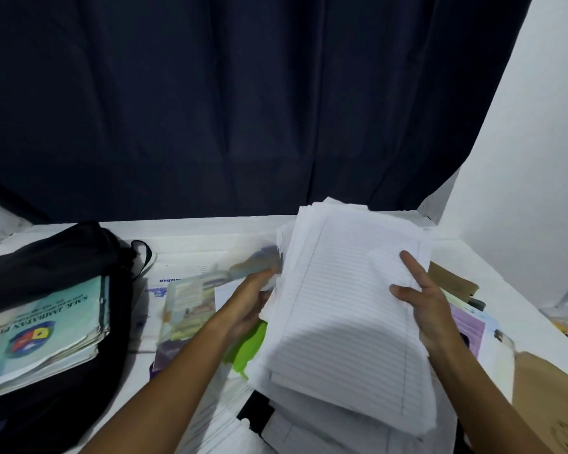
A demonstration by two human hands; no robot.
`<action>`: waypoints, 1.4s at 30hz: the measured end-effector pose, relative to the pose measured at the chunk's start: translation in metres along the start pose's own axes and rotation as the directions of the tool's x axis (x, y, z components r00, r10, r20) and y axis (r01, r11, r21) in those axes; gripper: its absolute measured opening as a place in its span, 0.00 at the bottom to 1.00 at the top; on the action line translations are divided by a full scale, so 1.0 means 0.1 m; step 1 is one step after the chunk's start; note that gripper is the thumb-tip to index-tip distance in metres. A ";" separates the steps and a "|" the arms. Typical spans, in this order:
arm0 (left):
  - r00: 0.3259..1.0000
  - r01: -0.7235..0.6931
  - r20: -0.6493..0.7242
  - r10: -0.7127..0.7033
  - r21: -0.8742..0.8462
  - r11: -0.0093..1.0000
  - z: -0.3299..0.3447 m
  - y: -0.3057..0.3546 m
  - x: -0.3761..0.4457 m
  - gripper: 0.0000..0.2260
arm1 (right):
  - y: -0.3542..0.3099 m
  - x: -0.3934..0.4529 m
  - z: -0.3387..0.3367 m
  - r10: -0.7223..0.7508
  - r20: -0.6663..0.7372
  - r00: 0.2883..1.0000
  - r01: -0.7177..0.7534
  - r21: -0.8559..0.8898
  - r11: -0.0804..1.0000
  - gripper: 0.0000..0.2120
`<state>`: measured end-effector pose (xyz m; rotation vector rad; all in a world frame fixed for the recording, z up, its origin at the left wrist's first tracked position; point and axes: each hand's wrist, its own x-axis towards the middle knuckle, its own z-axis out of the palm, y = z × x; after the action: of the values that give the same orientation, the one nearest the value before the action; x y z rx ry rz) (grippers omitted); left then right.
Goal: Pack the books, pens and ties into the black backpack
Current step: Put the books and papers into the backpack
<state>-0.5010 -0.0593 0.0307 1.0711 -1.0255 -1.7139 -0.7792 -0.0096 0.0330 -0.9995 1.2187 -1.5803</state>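
Both hands, left (250,306) and right (430,309), clamped a paper stack (348,306); next it needed carrying into the backpack (56,253).

Dark curtain (243,93), seemingly white wall (545,126)

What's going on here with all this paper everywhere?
A person is packing school things into a black backpack lying on the left of a white table. Both hands hold a thick stack of lined paper raised above the table: the left hand grips its left edge, and the right hand holds its right side with fingers spread over the top sheet. A worn pile of teal-covered books already sits in the backpack's open mouth. More booklets and papers lie spread on the table beneath.
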 end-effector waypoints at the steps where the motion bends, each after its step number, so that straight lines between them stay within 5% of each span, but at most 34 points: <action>1: 0.998 0.004 0.056 0.003 -0.129 0.992 0.04 0.06 -0.06 0.14 | -0.06 0.00 -0.01 -0.005 0.029 1.000 0.005 0.026 1.000 0.28; 4: 0.985 -0.049 0.143 0.092 -0.281 0.959 0.15 0.28 -0.15 0.17 | -0.18 0.02 -0.03 -0.020 0.116 0.993 0.020 0.009 1.000 0.44; 7: 0.973 -0.198 0.100 0.208 -0.105 0.975 0.21 0.45 -0.14 0.22 | -0.28 0.00 -0.01 -0.032 0.189 0.981 0.033 -0.004 0.999 0.45; 11: 0.908 -0.418 0.101 0.406 0.152 0.896 0.18 0.48 -0.14 0.52 | -0.47 -0.12 0.07 -0.119 0.219 0.968 0.150 -0.131 0.980 0.35; 15: 0.842 -0.528 0.077 0.534 0.318 0.788 0.23 0.63 -0.23 0.57 | -0.68 -0.19 0.15 -0.241 0.237 0.941 0.295 -0.228 0.928 0.41; 18: 0.814 -0.575 0.099 0.572 0.273 0.771 0.25 0.80 -0.24 0.59 | -0.85 -0.22 0.17 -0.341 0.309 0.888 0.419 -0.240 0.876 0.48; 21: 0.807 -0.591 0.113 0.580 0.171 0.788 0.32 0.94 -0.31 0.53 | -1.01 -0.25 0.22 -0.445 0.279 0.851 0.511 -0.248 0.823 0.51; 24: 0.775 -0.619 0.034 0.631 0.241 0.748 0.44 1.05 -0.42 0.33 | -1.09 -0.27 0.30 -0.561 0.240 0.792 0.610 -0.307 0.730 0.50; 28: 0.782 -0.616 0.024 0.623 0.178 0.767 0.49 1.10 -0.45 0.19 | -0.99 -0.24 0.34 -0.621 0.191 0.760 0.646 -0.325 0.690 0.54; 35: 0.881 -0.474 0.011 0.474 0.001 0.881 0.41 0.97 -0.24 0.14 | -0.60 -0.20 0.36 -0.543 0.075 0.836 0.540 -0.282 0.793 0.56; 42: 0.888 -0.441 -0.117 0.445 0.058 0.895 0.42 0.68 -0.13 0.17 | -0.48 -0.17 0.32 -0.420 -0.048 0.906 0.404 -0.196 0.894 0.51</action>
<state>-0.5213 -0.0598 0.1095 0.8673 -1.1164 -1.2476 -0.7523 0.0041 0.0843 -1.3908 1.2879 -1.8799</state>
